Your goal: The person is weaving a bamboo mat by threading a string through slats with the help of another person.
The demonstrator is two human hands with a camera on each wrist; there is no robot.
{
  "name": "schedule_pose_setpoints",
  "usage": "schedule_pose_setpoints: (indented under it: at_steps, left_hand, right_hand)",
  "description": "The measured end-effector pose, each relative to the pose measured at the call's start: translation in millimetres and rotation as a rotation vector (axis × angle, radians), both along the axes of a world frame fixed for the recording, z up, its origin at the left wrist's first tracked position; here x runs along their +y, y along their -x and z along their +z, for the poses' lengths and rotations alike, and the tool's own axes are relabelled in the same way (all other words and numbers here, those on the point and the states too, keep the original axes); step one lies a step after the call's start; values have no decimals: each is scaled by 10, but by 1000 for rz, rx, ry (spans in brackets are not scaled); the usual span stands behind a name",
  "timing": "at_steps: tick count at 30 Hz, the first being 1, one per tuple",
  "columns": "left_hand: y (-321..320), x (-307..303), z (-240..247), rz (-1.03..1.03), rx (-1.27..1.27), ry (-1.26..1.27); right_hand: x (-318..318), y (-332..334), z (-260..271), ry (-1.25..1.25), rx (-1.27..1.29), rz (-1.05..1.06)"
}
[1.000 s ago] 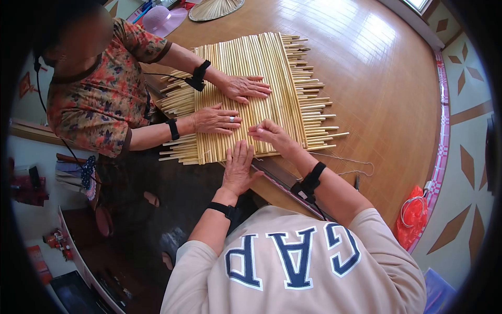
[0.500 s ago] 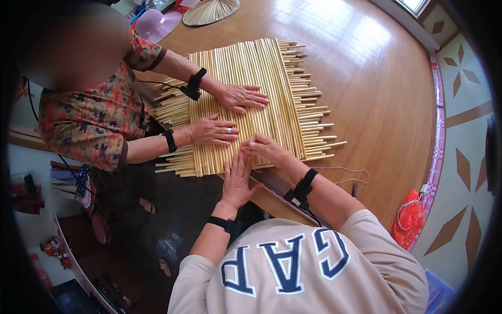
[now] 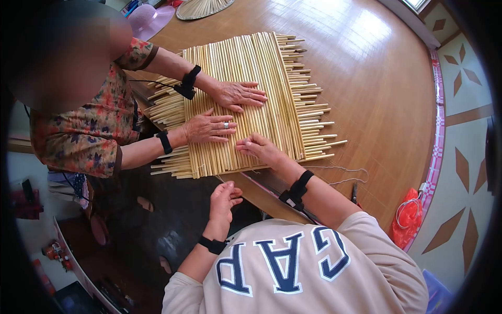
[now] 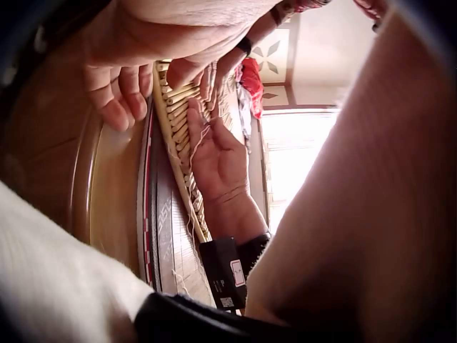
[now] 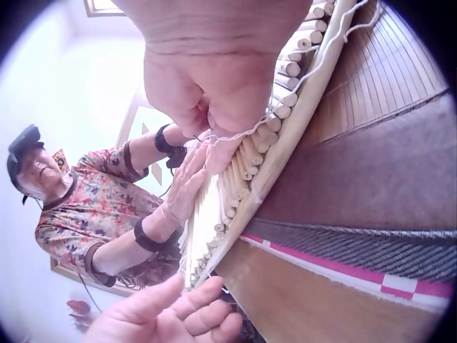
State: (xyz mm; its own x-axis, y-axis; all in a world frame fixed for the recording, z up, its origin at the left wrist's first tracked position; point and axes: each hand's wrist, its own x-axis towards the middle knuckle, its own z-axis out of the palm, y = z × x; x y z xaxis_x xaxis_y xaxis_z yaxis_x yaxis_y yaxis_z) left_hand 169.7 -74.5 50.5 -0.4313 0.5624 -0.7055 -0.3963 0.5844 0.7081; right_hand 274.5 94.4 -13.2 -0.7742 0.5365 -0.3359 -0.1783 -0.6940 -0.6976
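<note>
A square mat of pale yellow stalks lies on the table, with crosswise stalks sticking out at both sides. My right hand is over its near part, thumb and fingertips pinching a white string. The string trails back along the mat's edge and onto the table. My left hand hovers just off the near edge, fingers loosely curled with nothing in them. Another person's hands, one farther and one nearer, rest flat on the stalks.
Scissors-like dark handles and a red plastic bag are at the right. A pink hat and a woven fan-shaped piece lie at the far side. The wooden table extends right, edged with pink-white checked trim.
My left hand has lifted off the mat's near edge and drawn back towards me, its fingers curling. My right hand has shifted slightly left, still pinching. The other person's hands stay pressed on the mat.
</note>
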Motion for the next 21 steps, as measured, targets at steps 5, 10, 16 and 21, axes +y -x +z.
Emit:
schedule_pose_setpoints:
  at_steps: [5, 10, 16, 21]
  left_hand:
    - [52, 81, -189, 387, -103, 46]
    - [-50, 234, 27, 417, -228, 11]
    - [-149, 370, 133, -74, 83, 73]
    - [-244, 568, 66, -658, 1336, -393]
  right_hand:
    - [-16, -3, 23, -31, -6, -10]
    - [-12, 3, 104, 6, -9, -40]
    - [-14, -3, 66, 8, -8, -24]
    - [-6, -30, 25, 97, 49, -34]
